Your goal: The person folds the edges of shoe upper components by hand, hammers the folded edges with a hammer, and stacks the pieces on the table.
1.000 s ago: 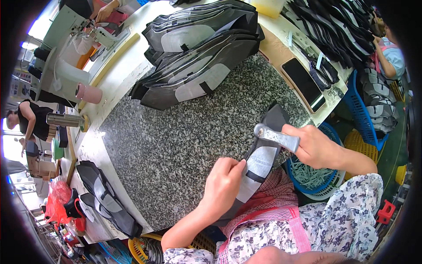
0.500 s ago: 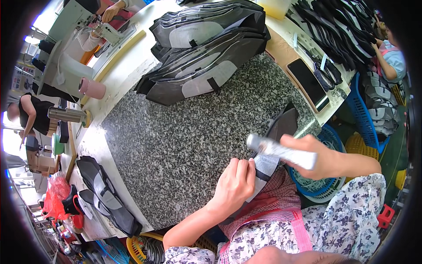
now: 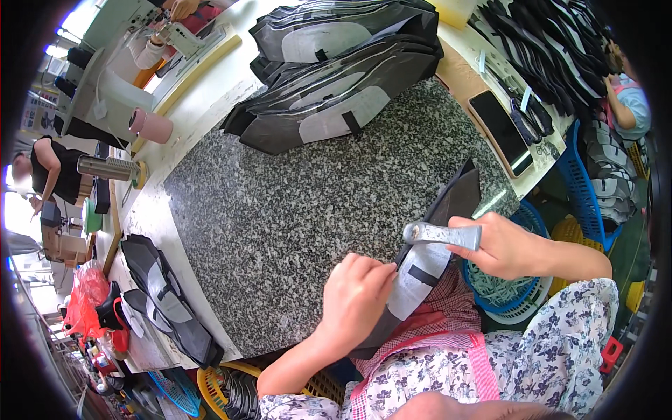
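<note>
At the near right edge of the granite slab (image 3: 280,231) lies a flat black shoe upper (image 3: 462,198) with a light grey patch and a small black tab. My left hand (image 3: 357,294) pinches its edge between thumb and fingers. In my right hand (image 3: 507,245) is a silver metal hammer (image 3: 442,235), gripped with the fingers wrapped round it. The hammer's rounded head is over the upper's edge, just right of my left fingertips; whether it touches cannot be made out. Part of the upper hangs toward my lap.
Stacked black and grey uppers (image 3: 315,115) stand at the slab's far side; others (image 3: 164,297) lie at the left. A phone (image 3: 500,133) and scissors (image 3: 530,119) are at the far right. A blue basket (image 3: 521,294) of pale strips stands below the right edge. Co-workers are nearby.
My left hand has shifted slightly left and down, showing more of the grey patch. The hammer, blurred before, is now sharp, slightly turned and nearer the upper's edge. The view has shifted slightly.
</note>
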A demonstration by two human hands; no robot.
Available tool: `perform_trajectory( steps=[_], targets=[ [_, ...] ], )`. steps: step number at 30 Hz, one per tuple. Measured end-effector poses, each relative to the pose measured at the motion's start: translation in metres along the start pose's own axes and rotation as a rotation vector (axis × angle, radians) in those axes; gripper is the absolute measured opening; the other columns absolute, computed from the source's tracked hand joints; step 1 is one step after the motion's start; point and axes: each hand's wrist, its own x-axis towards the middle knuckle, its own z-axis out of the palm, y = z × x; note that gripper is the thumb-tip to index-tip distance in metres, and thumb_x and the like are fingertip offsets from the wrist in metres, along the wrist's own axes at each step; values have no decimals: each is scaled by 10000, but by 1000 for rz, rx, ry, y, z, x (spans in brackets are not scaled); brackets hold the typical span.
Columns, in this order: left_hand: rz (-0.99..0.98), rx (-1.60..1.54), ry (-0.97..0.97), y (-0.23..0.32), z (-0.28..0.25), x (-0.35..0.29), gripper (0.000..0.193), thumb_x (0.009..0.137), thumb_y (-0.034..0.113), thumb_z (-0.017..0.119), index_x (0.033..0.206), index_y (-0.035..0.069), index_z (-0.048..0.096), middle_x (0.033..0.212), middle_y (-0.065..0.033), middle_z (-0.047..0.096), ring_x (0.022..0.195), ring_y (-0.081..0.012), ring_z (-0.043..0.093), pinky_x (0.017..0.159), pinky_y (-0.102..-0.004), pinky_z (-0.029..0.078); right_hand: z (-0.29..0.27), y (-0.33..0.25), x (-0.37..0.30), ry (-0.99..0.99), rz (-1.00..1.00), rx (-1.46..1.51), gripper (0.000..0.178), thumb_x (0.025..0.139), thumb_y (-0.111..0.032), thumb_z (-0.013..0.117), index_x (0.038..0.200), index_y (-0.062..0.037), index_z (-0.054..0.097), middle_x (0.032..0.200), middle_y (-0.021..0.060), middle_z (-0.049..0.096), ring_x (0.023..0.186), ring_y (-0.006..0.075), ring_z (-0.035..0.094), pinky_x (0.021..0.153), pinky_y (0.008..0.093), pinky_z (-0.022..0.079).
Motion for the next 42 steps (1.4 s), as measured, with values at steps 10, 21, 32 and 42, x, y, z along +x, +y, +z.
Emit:
perform_trajectory(
  steps=[10, 21, 32, 42],
  targets=[
    [-8, -94, 8, -6, 0, -23, 202, 795, 27, 767, 994, 29, 734, 871, -78, 656, 795, -277, 611, 691, -380, 525, 17, -14, 3, -97, -29, -94, 192, 1013, -198, 558, 1037, -9, 536, 717, 221, 643, 711, 463, 666, 610, 539, 522],
    [253, 287, 0, 0, -1, -32, 395, 742, 38, 649, 1112, -99, 662, 918, -124, 590, 859, -262, 582, 731, -339, 529, 15, -28, 16, -101, 6, 70, 249, 1014, -169, 540, 1179, -2, 625, 848, 232, 668, 810, 451, 674, 674, 494, 533],
    [143, 111, 142, -40, 31, 12, 140, 799, 69, 649, 929, 17, 642, 950, -131, 578, 919, -307, 621, 777, -389, 552, 31, 75, 16, 379, -18, 921, 464, 1063, -566, 475, 902, -131, 456, 566, -63, 329, 374, 19, 266, 326, 196, 172],
    [164, -51, 269, -63, 29, 43, 96, 847, 122, 712, 870, 49, 655, 889, -98, 577, 919, -309, 620, 783, -419, 539, 25, 175, 48, 316, -138, 1188, 398, 1078, -552, 446, 1042, -156, 455, 590, -56, 314, 346, 45, 180, 296, 212, 173]
  ],
)
